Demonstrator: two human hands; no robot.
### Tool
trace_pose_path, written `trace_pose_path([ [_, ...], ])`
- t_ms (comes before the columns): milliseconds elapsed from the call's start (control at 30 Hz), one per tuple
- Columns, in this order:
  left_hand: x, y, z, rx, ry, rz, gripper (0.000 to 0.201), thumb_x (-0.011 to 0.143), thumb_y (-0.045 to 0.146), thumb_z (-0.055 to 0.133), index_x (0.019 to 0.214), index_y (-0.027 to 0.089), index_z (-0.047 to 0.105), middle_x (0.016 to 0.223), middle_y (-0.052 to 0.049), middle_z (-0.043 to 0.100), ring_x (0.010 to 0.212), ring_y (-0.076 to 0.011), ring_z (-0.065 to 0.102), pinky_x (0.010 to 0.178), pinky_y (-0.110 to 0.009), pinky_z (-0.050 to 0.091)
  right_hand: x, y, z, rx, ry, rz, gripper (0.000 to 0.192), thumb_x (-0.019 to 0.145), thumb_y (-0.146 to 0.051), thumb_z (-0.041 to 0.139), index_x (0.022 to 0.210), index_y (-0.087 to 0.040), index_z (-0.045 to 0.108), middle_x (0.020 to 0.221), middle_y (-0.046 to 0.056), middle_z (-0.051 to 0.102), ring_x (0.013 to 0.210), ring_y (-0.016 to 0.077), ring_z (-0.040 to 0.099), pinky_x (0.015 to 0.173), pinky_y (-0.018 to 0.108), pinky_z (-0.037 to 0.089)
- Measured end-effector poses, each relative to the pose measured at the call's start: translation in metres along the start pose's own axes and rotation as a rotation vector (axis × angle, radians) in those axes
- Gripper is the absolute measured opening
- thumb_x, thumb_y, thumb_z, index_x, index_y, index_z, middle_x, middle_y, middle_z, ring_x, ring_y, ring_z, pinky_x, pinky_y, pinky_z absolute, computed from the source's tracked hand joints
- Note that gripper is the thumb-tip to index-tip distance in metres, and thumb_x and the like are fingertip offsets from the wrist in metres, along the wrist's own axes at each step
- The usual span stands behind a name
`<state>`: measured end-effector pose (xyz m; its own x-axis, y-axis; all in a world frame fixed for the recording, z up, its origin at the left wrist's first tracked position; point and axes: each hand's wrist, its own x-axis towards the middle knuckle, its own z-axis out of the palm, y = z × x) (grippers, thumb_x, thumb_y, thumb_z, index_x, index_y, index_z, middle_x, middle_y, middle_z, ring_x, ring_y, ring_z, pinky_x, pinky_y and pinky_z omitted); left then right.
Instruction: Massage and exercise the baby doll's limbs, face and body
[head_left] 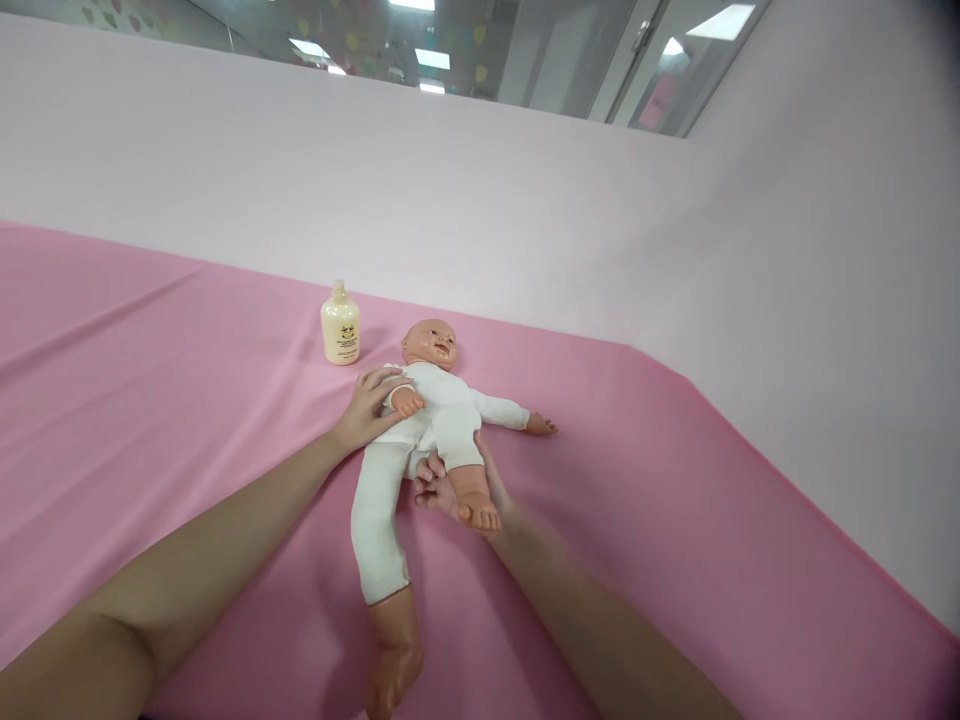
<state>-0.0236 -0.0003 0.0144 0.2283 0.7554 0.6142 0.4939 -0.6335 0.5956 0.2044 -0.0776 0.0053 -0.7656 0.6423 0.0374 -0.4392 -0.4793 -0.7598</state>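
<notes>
A baby doll [385, 500] with a white cloth body and bare plastic head, hands and feet lies on its back, its head away from me. My left hand [371, 405] is at the doll's side on the left, its fingers over the upper arm and the thumb near the small plastic hand. From below, my right hand [435, 488] holds the doll's bent, raised leg, with curled fingers showing on its inner side; part of the palm is hidden behind the leg. The other leg stretches toward me. One doll arm reaches out to the right.
A pump-style bottle of pale yellow liquid [341, 325] stands upright beyond my left hand, left of the doll's head. Pink cloth [187, 400] with a few creases covers the surface. A white wall [450, 200] rises behind and on the right, with a window [480, 50] above.
</notes>
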Motion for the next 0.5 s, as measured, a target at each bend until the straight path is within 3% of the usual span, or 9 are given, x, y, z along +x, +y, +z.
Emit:
trace_pose_path([
  [100, 0.000, 0.002, -0.002, 0.034, -0.023, 0.029, 0.045, 0.085, 0.048, 0.070, 0.125, 0.028, 0.067, 0.138, -0.011, 0.058, 0.134, -0.0301, 0.047, 0.117, -0.047, 0.032, 0.002, -0.001, 0.001, 0.086, 0.084, 0.036, 0.079, 0.081, -0.093, 0.026, 0.070, -0.019, 0.049, 0.079, 0.002, 0.042, 0.077, 0.0171, 0.052, 0.073, 0.032, 0.047],
  [233, 0.000, 0.002, -0.002, 0.003, 0.004, -0.026, 0.046, 0.083, 0.049, 0.071, 0.124, 0.028, 0.068, 0.138, -0.011, 0.059, 0.134, -0.0303, 0.047, 0.118, -0.048, 0.031, 0.005, 0.000, -0.002, 0.069, 0.068, 0.040, 0.079, 0.084, -0.091, 0.025, 0.071, -0.018, 0.052, 0.079, 0.002, 0.044, 0.075, 0.0163, 0.052, 0.073, 0.031, 0.048],
  [500, 0.004, -0.010, 0.005, -0.374, 0.232, -0.351, 0.059, 0.084, 0.063, 0.062, 0.120, 0.017, 0.060, 0.129, -0.015, 0.065, 0.122, -0.0291, 0.059, 0.108, -0.046, 0.044, 0.001, 0.007, 0.000, -0.028, -0.145, 0.029, 0.078, 0.074, -0.096, 0.040, 0.070, -0.019, 0.056, 0.075, 0.004, 0.050, 0.078, 0.0200, 0.057, 0.076, 0.035, 0.050],
])
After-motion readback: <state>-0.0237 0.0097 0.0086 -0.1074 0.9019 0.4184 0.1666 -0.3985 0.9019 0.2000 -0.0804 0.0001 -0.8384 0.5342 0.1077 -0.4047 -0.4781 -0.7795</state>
